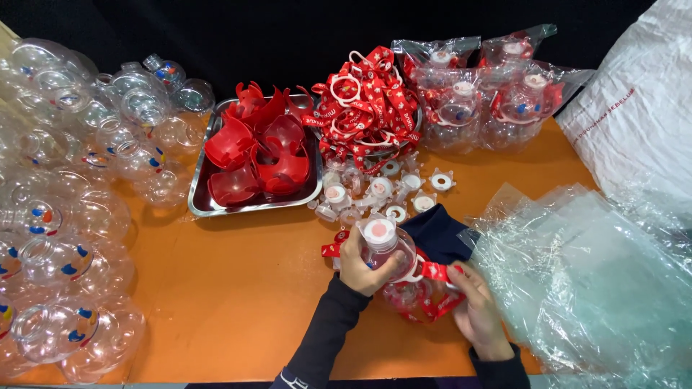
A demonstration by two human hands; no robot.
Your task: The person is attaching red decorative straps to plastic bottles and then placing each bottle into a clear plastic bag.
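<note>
A clear round plastic bottle with a white cap (389, 253) is gripped over the orange counter (238, 288) by two dark-sleeved hands.

The left hand (362, 268) is clamped on the bottle's neck, seemingly to steady it, while the right hand (476, 306) is pinched on the red patterned strap (438, 272) looped around it. Behind, red plastic holders (256, 155) are heaped in a steel tray (205, 205), with loose white caps (382, 191) and more straps (367, 108) beside. Empty clear bottles (65, 216) are piled left; clear plastic bags (584, 274) are stacked right.
</note>
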